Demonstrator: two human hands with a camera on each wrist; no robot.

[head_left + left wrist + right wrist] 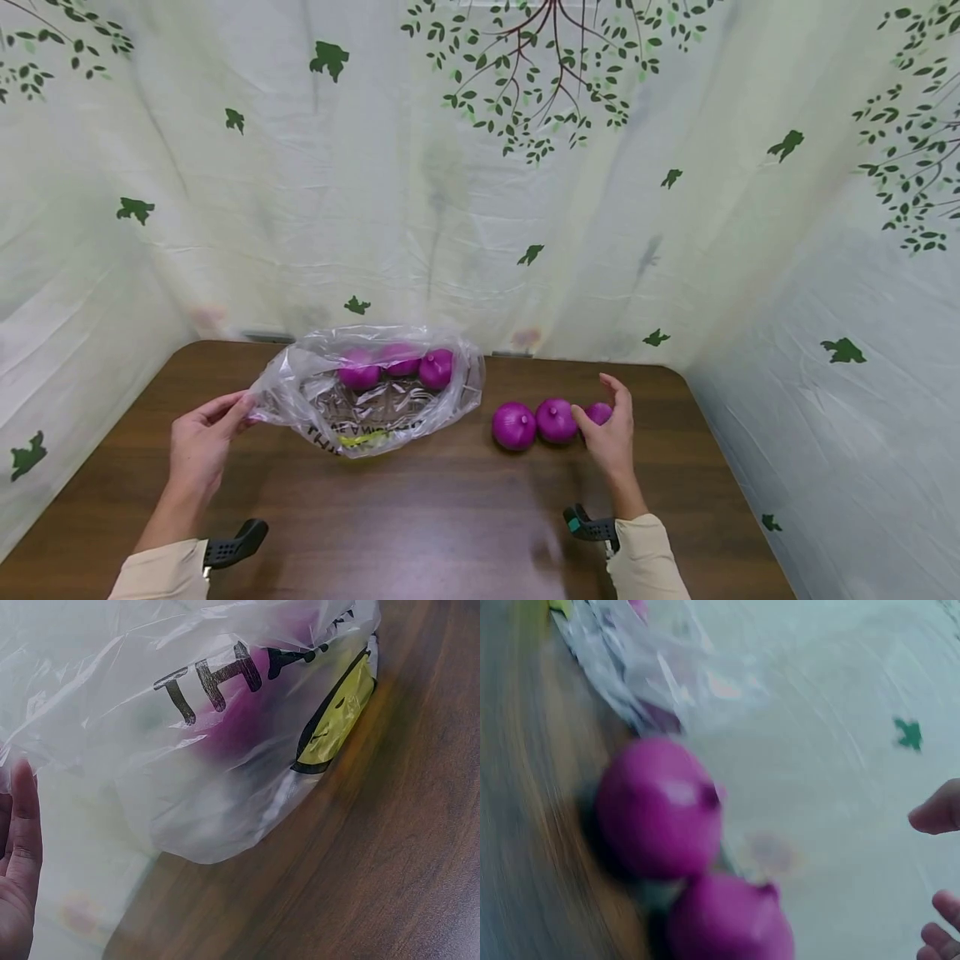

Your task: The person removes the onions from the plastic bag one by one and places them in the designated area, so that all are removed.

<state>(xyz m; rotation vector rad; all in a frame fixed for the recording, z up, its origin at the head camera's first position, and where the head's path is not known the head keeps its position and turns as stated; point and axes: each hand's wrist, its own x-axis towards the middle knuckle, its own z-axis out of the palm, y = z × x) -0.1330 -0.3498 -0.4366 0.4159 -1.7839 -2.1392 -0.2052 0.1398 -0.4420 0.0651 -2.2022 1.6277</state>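
Observation:
On the left, my left hand [201,442] pinches the rim of a clear plastic bag [202,784] printed with black letters and a yellow patch. The bag lies with its mouth spread, and several purple onions [436,369] sit inside it. To its right, three more onions stand in a row: a left one [513,426], a middle one [556,420] and a right one [598,413]. My right hand [613,433] is at the right onion, thumb and fingers spread wide around it. Part of that onion is hidden behind the hand.
The brown wooden table [450,525] reaches back to a pale curtain [375,208] with green leaf prints, which also encloses both sides. A dark wrist strap [236,543] is on the left wrist, and another [592,527] on the right.

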